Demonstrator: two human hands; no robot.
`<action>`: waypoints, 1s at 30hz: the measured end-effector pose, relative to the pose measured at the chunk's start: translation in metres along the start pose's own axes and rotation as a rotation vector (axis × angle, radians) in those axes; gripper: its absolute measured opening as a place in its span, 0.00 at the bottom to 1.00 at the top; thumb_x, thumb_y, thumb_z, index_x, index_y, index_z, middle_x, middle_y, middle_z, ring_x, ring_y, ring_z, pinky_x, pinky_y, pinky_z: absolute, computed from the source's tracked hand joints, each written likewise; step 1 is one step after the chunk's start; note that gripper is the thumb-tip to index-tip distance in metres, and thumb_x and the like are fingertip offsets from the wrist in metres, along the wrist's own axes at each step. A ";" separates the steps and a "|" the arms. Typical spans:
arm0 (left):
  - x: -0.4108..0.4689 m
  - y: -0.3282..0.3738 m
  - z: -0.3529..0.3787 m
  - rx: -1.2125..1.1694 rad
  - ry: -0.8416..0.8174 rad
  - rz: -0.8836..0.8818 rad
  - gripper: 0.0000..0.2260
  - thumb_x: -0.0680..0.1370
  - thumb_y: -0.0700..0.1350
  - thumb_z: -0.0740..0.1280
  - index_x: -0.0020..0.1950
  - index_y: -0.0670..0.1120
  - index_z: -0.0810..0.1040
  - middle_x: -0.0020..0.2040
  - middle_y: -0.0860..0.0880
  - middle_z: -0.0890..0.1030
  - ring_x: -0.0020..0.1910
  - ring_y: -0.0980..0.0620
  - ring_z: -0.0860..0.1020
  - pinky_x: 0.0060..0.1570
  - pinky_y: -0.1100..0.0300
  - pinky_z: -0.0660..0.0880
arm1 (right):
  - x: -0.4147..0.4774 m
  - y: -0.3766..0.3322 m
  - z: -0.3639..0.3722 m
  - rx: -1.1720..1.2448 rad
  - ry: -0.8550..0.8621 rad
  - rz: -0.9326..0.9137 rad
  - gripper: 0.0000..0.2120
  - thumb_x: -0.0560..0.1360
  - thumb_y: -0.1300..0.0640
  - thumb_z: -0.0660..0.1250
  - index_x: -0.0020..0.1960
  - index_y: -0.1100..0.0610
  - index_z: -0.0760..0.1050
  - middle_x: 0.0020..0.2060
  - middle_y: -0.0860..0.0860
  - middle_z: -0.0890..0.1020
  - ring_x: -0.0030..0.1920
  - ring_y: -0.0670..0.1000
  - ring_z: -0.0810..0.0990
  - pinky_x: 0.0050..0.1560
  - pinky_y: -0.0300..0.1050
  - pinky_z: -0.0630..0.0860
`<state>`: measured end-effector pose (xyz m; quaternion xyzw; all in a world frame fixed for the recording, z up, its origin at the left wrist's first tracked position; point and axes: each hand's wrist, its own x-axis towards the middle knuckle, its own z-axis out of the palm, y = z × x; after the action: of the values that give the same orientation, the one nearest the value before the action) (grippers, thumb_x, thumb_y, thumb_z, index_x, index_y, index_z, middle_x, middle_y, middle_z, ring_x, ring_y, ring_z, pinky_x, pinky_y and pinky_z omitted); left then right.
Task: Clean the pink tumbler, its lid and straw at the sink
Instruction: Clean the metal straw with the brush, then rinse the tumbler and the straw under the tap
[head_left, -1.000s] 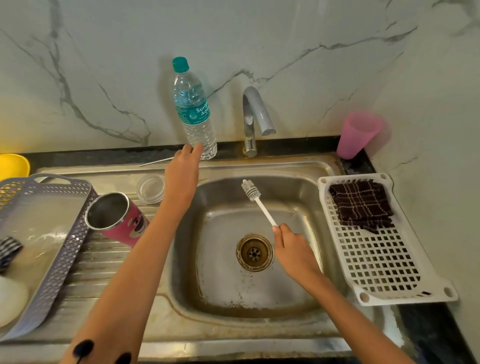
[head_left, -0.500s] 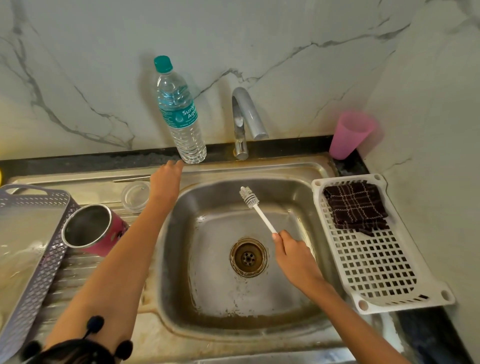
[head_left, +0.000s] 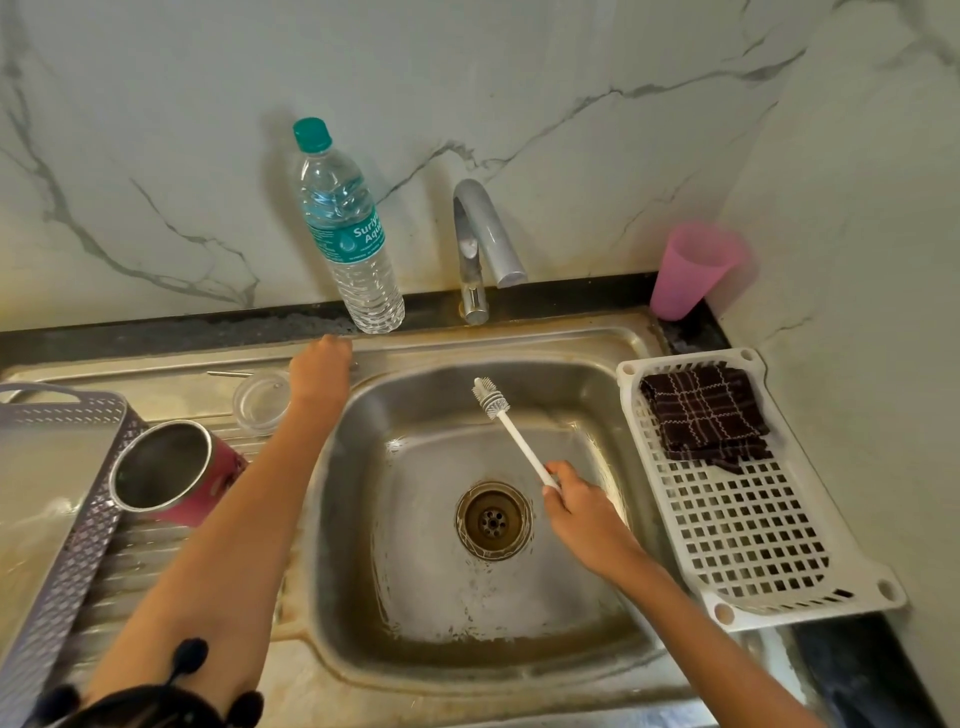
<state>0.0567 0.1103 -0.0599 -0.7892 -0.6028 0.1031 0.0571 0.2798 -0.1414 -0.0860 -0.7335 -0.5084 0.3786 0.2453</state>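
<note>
From the head camera, the job is looking only partly done. The set is lying apart in three pieces, and no water is running from the tap (head_left: 483, 244). No suds are showing, so I cannot tell which pieces have been washed; scrubbing and rinsing are probably what is left.

The pink tumbler (head_left: 176, 470) is lying on its side on the draining board at 9 o'clock from the sink (head_left: 571, 364), touching the grey basket (head_left: 52, 493). Its long axis is running roughly 9 to 3, and its open mouth is facing 9 o'clock and tilting up toward the camera. The clear lid (head_left: 260, 402) is sitting flat just beyond it at 1 o'clock.

The straw (head_left: 228, 372) is lying along the back rim, its axis also 9 to 3. Its right end is disappearing under the left hand (head_left: 319, 364). That hand is resting on the rim, knuckles up, at 7 o'clock from the water bottle (head_left: 353, 234). Whether its fingers are pinching the straw I cannot tell.

The right hand (head_left: 582, 512) is clasping the handle end of the white brush (head_left: 519, 441) over the basin, at 2 o'clock from the drain (head_left: 493, 519). The bristle head is pointing to 11 o'clock.

The straw is probably the piece in hand.
</note>
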 end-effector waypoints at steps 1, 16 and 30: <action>-0.001 0.000 -0.001 0.001 -0.007 -0.009 0.09 0.78 0.35 0.66 0.57 0.37 0.77 0.52 0.40 0.79 0.52 0.40 0.80 0.47 0.52 0.77 | 0.000 0.000 0.000 0.038 -0.003 -0.011 0.12 0.82 0.60 0.55 0.64 0.52 0.64 0.36 0.51 0.76 0.28 0.43 0.71 0.26 0.34 0.67; -0.076 0.066 0.019 -0.927 0.372 0.127 0.08 0.78 0.42 0.68 0.56 0.42 0.78 0.54 0.45 0.82 0.51 0.46 0.80 0.53 0.58 0.72 | 0.015 -0.025 -0.064 0.579 -0.278 -0.021 0.11 0.78 0.68 0.60 0.55 0.56 0.75 0.46 0.56 0.83 0.47 0.51 0.84 0.49 0.42 0.79; -0.116 0.167 -0.044 -1.765 0.133 -0.105 0.05 0.81 0.42 0.64 0.50 0.52 0.76 0.48 0.49 0.82 0.43 0.53 0.82 0.42 0.59 0.78 | 0.029 -0.047 -0.157 0.374 0.469 -0.286 0.10 0.80 0.54 0.63 0.54 0.59 0.78 0.48 0.53 0.76 0.45 0.52 0.81 0.46 0.43 0.82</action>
<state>0.1943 -0.0445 -0.0425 -0.5211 -0.4935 -0.4482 -0.5329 0.3853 -0.0934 0.0331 -0.6641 -0.4577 0.2480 0.5367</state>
